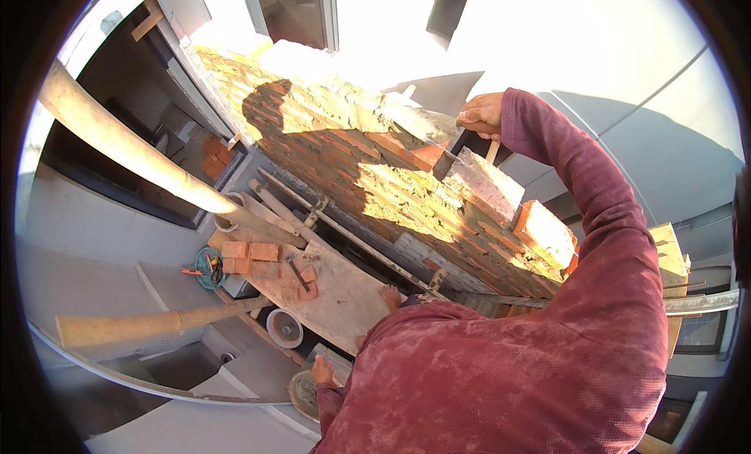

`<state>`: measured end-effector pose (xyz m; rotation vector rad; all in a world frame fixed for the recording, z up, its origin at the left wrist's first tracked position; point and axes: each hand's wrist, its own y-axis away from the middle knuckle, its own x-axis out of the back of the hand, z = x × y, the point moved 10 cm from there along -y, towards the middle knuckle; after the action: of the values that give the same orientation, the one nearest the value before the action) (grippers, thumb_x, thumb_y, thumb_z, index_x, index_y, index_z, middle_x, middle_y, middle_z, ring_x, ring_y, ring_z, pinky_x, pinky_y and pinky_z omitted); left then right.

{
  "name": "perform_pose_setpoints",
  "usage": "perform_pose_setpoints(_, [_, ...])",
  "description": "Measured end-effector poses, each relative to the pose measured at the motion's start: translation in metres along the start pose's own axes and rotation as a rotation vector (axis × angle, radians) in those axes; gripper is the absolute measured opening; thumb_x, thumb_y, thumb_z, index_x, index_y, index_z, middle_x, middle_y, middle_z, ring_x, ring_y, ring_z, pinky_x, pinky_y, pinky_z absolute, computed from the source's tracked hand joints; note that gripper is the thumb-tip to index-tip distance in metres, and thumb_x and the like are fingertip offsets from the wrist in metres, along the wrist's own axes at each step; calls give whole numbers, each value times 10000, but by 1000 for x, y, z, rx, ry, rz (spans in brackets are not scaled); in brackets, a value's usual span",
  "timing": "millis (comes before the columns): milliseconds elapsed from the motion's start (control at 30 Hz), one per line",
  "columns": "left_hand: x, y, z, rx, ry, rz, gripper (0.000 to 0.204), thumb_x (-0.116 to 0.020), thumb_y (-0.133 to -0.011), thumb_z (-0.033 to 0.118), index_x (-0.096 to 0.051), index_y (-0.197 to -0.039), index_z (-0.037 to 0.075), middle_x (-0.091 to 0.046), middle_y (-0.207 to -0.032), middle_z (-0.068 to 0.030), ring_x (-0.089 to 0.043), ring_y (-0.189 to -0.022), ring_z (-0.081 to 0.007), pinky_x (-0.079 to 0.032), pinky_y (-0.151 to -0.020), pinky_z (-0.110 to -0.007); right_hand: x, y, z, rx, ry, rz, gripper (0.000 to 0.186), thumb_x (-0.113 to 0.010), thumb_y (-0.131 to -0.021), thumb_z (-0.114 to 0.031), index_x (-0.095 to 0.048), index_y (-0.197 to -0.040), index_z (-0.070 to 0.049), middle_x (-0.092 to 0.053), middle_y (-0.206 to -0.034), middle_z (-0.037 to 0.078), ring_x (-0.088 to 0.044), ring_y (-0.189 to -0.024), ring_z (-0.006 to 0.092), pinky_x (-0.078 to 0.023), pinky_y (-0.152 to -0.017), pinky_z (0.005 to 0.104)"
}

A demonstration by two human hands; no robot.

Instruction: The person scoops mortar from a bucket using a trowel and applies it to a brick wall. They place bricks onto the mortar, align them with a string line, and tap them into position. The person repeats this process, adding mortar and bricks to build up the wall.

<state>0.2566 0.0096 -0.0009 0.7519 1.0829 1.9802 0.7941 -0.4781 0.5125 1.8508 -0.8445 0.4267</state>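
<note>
My right hand (481, 114) is closed around the wooden handle of a trowel (422, 124) over the top of a brick wall (313, 149). Its grey blade reaches left across the fresh mortar. Just right of the blade, a mortar-smeared brick (486, 184) sits on the wall, and another brick (546, 233) stands nearer to me. Low at my left side, my left hand (322, 369) is next to a round, mortar-coated container (303, 393). Its fingers are too small and partly hidden to tell whether they grip anything. A thin string line crosses near the trowel.
A plank platform (336, 290) lies below the wall, with stacked bricks (250, 254), a hammer (299, 272) and a bucket (285, 329). Bamboo poles (156, 172) cross at the left. A coiled green hose or cable (208, 268) lies near the bricks. My bare foot (391, 297) rests on the planks.
</note>
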Motion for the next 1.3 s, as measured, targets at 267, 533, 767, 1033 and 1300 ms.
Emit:
perform_pose_setpoints(267, [-4,-2,8,-34,-61,10,538,-491,-957,472,-518,-1336,91,-532,-1313,-21,-536,-1026,-212,-448,-797,-431,-9,23,-9,95,485,30,391,-365,-970,-279,-572,-850,29,-581,-729,159,-605,-669,275,-496,-633,391])
perform_pose_setpoints(533, [3,12,11,-72,-11,43,533,-504,-958,470,-522,-1334,93,-552,-1276,-44,-541,-1026,-215,-453,-793,-425,-2,118,-13,328,487,361,241,-439,-939,-147,-567,-966,55,-572,-866,185,-590,-825,334,-460,-709,413])
perform_pose_setpoints(767, [-7,0,-4,28,-59,-39,550,-533,-944,481,-529,-1326,86,-555,-1258,-131,-555,-1046,-233,-458,-840,-435,-128,53,-24,303,272,672,271,-470,-928,-217,-508,-1036,29,-610,-885,233,-614,-831,385,-490,-727,453])
perform_pose_setpoints(1033, [-21,-3,65,-158,-57,-38,546,-512,-956,487,-511,-1350,109,-540,-1316,-17,-535,-1136,-212,-433,-910,-440,-147,26,6,219,371,676,292,-437,-950,-202,-496,-1027,74,-617,-866,249,-631,-804,358,-505,-697,436])
perform_pose_setpoints(1300, [69,60,-42,-115,146,243,440,-568,-947,366,-584,-1253,50,-630,-1071,-20,-584,-895,-143,-470,-759,-289,-151,111,56,196,218,625,261,-568,-868,-156,-535,-1063,15,-607,-772,223,-598,-749,427,-465,-690,459])
